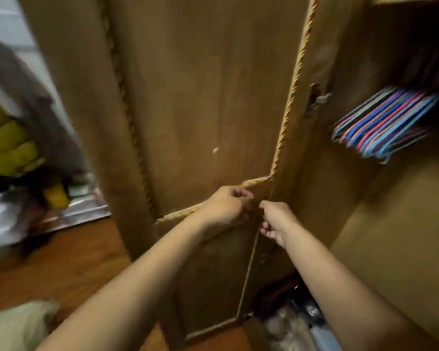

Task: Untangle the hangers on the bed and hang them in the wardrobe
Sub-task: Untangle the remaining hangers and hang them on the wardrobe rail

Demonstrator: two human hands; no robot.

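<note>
A bundle of several blue, pink and purple wire hangers [383, 125] hangs inside the open wardrobe [401, 224] at the upper right. The brown wardrobe door [203, 102] with rope trim stands in front of me. My left hand [227, 207] has its fingers curled at the door's right edge, just under the trim corner. My right hand [276, 221] is close beside it, fingers curled round the same edge from the wardrobe side. Neither hand holds a hanger. The view is blurred by motion.
Bags and dark items [289, 315] lie on the wardrobe floor below my right arm. A yellow padded garment [8, 143] hangs at the left near a bed edge [69, 214]. Wooden floor [69, 264] lies below, with a pale cushion [15, 325] at the bottom left.
</note>
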